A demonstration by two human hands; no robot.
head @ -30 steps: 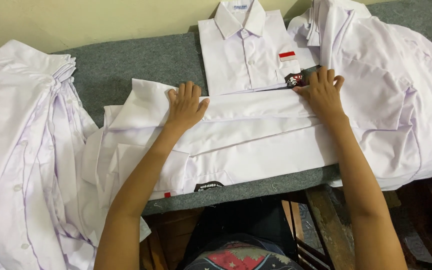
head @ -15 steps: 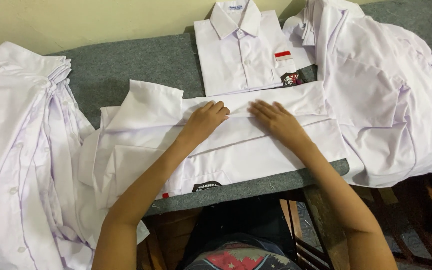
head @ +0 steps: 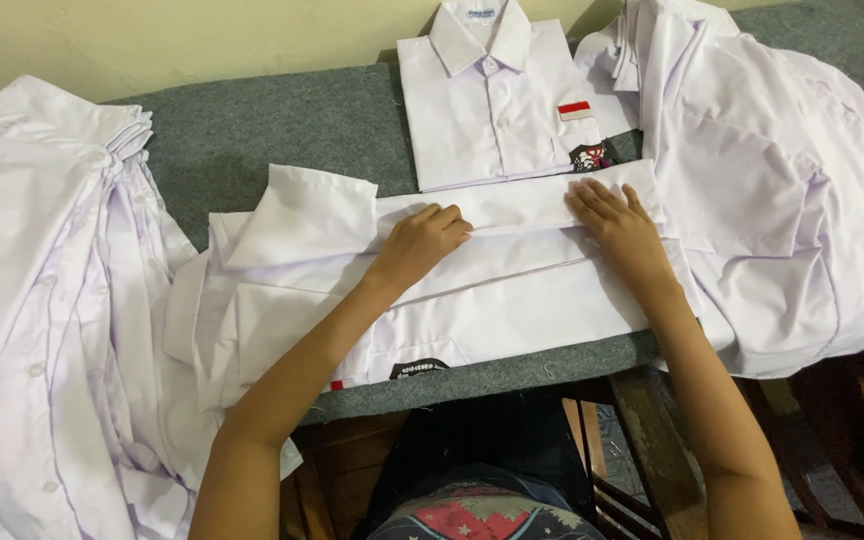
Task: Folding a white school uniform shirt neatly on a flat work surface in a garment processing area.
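A white shirt (head: 492,300) lies partly folded across the grey table (head: 282,130) in front of me, its short sleeve (head: 302,215) sticking up at the left. My left hand (head: 422,240) rests fingers-bent on the folded upper strip of this shirt. My right hand (head: 617,220) presses flat on the same strip at its right end, fingers spread. Just behind them lies a neatly folded white shirt (head: 497,100) with a collar, buttons and a small red-and-white chest patch (head: 574,110).
A tall pile of loose white shirts (head: 42,300) hangs over the table's left side. Another heap of white shirts (head: 782,180) covers the right side. A yellowish wall (head: 202,40) runs behind the table. Wooden frame parts (head: 652,440) show under the front edge.
My hands moved from the far edge of the shirt toward its middle, then apart again along the folded strip; the right hand now lies farther right.
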